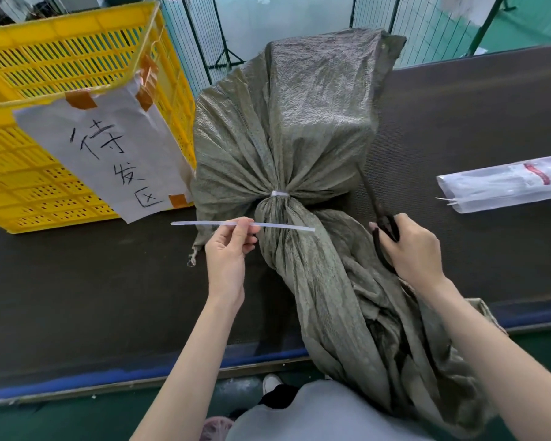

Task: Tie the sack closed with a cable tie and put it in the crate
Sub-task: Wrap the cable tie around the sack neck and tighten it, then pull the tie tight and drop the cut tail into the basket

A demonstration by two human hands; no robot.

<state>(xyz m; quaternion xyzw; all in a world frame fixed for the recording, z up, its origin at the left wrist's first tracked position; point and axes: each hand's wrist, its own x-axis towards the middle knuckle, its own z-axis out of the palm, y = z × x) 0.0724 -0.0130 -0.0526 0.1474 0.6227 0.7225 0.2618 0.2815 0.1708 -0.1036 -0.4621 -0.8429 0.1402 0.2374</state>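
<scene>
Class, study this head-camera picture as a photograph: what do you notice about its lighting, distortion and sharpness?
Head view: soft, even light with hardly any shadows; wide-angle bending bows the table's edge and tilts the yellow crate; the sack weave and the cut strip in the left hand look sharp; the right hand holds dark scissors, hard to see against the table.

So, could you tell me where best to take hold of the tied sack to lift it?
Probably grip the sack at its gathered neck, just below the cable tie, from the near side: the cloth narrows there into a bunch that fingers can wrap.
</scene>
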